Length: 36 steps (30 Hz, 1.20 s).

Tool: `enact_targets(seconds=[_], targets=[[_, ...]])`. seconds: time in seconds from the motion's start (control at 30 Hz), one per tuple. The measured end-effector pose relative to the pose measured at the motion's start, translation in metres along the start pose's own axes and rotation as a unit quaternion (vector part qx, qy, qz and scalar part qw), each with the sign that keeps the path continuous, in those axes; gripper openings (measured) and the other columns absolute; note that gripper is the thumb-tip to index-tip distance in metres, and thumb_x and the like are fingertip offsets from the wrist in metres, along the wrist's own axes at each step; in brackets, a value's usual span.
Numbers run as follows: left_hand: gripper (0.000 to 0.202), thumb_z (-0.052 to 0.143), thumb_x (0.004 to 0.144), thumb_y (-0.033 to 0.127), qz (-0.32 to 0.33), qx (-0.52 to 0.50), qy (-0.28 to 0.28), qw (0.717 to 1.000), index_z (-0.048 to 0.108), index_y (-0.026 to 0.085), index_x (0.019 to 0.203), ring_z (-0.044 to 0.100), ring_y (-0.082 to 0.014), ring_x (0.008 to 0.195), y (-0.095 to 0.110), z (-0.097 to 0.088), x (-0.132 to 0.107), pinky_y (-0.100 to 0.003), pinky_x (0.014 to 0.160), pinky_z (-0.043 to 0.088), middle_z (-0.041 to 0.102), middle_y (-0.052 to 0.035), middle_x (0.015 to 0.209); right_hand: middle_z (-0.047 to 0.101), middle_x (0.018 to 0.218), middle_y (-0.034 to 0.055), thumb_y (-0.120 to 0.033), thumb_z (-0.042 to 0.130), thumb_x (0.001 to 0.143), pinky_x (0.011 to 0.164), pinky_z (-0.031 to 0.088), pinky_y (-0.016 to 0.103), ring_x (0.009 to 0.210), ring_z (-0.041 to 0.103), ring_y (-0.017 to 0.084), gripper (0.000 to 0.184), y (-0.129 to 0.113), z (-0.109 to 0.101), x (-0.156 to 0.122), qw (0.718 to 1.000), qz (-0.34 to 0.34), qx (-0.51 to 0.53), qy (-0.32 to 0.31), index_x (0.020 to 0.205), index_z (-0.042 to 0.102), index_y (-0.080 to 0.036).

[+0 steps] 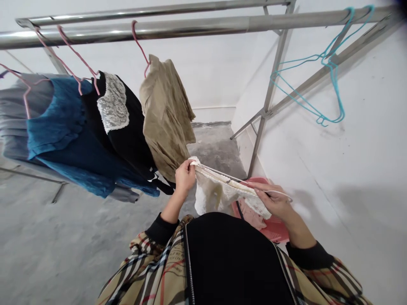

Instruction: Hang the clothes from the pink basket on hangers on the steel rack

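Observation:
A cream lace garment (216, 192) hangs between my two hands, stretched over a thin white hanger (280, 194). My left hand (185, 176) is closed, pinching the garment's left end. My right hand (275, 201) is closed on the garment's right end together with the hanger wire. Below my hands sits a pink basin (276, 231) with pinkish cloth (252, 216) in it, partly hidden by the garment and my body.
A steel drying rack (190, 26) crosses overhead. On pink hangers hang a grey garment (12, 123), a blue top (60, 127), a black top with a lace collar (124, 127) and a tan shirt (167, 114). Teal hangers (330, 72) hang at right. A white wall stands to the right, concrete floor below.

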<state>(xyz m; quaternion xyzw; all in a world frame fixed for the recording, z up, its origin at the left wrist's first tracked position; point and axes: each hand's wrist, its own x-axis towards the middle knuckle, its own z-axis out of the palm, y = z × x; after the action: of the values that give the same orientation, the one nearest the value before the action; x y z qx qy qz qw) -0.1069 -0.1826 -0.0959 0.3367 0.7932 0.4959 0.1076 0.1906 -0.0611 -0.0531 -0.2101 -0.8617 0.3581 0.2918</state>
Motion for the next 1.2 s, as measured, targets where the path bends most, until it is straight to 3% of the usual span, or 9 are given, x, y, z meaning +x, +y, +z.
enact_targets(seconds=[0.13,0.27,0.4,0.53,0.7,0.87,1.0,1.1,1.2], targets=[[0.027,0.054,0.08,0.022,-0.03,-0.056,-0.007,0.998,0.07,0.017,0.102,0.065,-0.0206,0.085,-0.001,0.001,0.003,-0.03,0.081,0.049,0.072,-0.0055,0.089,0.077,0.103,0.0044,-0.03,0.057,0.092,0.082,0.062,0.037,0.091,0.074,0.023,0.025,-0.002,-0.001,-0.001,0.999,0.03,0.016,-0.002,0.107,0.076,-0.026],[0.025,0.058,0.077,0.028,-0.111,-0.186,-0.072,0.974,0.07,0.015,0.094,0.059,-0.0153,0.068,0.011,0.005,0.002,-0.024,0.064,0.045,0.068,-0.0019,0.074,0.077,0.1,0.0043,-0.029,0.059,0.091,0.075,0.06,0.035,0.088,0.072,0.021,0.022,-0.008,0.003,0.005,0.996,0.022,0.089,-0.015,0.106,0.076,-0.029],[0.023,0.061,0.073,0.032,-0.143,-0.255,-0.136,0.947,0.069,0.014,0.086,0.054,-0.0118,0.06,0.029,0.011,-0.007,-0.022,0.058,0.04,0.065,0.0004,0.069,0.06,0.059,-0.0034,-0.035,0.058,0.092,0.044,0.046,0.024,0.047,0.054,0.012,0.02,-0.026,0.003,0.021,0.959,-0.005,0.25,0.136,0.109,0.069,-0.036],[0.021,0.064,0.071,0.033,-0.153,-0.27,-0.154,0.938,0.066,0.015,0.082,0.052,-0.0104,0.057,0.036,0.012,-0.012,-0.021,0.056,0.039,0.062,0.0023,0.066,0.062,0.072,0.0001,-0.047,0.051,0.094,0.05,0.052,0.03,0.055,0.06,0.014,0.025,-0.044,-0.011,0.035,0.937,0.012,0.214,0.275,0.109,0.064,-0.033],[0.019,0.065,0.07,0.032,-0.129,-0.241,-0.127,0.953,0.064,0.016,0.078,0.052,-0.0106,0.059,0.033,0.002,-0.011,-0.022,0.058,0.04,0.061,0.0024,0.066,0.073,0.093,0.0079,-0.044,0.038,0.1,0.079,0.055,0.037,0.088,0.069,0.023,0.039,-0.031,-0.024,0.028,0.987,0.092,-0.055,0.119,0.108,0.07,-0.024],[0.018,0.066,0.069,0.031,-0.125,-0.24,-0.097,0.958,0.063,0.016,0.078,0.05,-0.0099,0.057,0.027,-0.008,-0.007,-0.021,0.056,0.038,0.059,0.003,0.065,0.065,0.103,0.014,-0.042,0.042,0.097,0.089,0.049,0.047,0.105,0.06,0.031,0.039,-0.005,-0.032,0.023,0.938,0.079,-0.295,0.162,0.095,0.074,-0.02],[0.019,0.067,0.068,0.032,-0.14,-0.254,-0.083,0.953,0.063,0.015,0.077,0.05,-0.0097,0.056,0.024,-0.011,-0.004,-0.021,0.056,0.038,0.06,0.0026,0.065,0.07,0.087,0.0107,-0.035,0.042,0.097,0.099,0.042,0.051,0.1,0.064,0.029,0.039,0.008,-0.042,0.027,0.95,-0.013,-0.269,0.16,0.07,0.067,-0.023],[0.019,0.068,0.067,0.031,-0.147,-0.257,-0.068,0.953,0.063,0.015,0.077,0.05,-0.0094,0.057,0.021,-0.012,-0.002,-0.021,0.056,0.038,0.061,0.0024,0.066,0.058,0.052,0.0045,-0.039,0.039,0.098,0.068,0.049,0.038,0.061,0.062,0.022,0.046,0.01,-0.043,0.028,0.951,0.056,-0.223,0.206,0.068,0.068,-0.022],[0.02,0.068,0.066,0.031,-0.156,-0.27,-0.057,0.949,0.063,0.015,0.077,0.05,-0.0087,0.056,0.018,-0.011,-0.001,-0.02,0.055,0.037,0.061,0.0029,0.065,0.057,0.053,0.0034,-0.048,0.043,0.097,0.056,0.045,0.031,0.059,0.062,0.019,0.048,0.007,-0.035,0.025,0.969,0.144,-0.099,0.177,0.069,0.07,-0.019]])
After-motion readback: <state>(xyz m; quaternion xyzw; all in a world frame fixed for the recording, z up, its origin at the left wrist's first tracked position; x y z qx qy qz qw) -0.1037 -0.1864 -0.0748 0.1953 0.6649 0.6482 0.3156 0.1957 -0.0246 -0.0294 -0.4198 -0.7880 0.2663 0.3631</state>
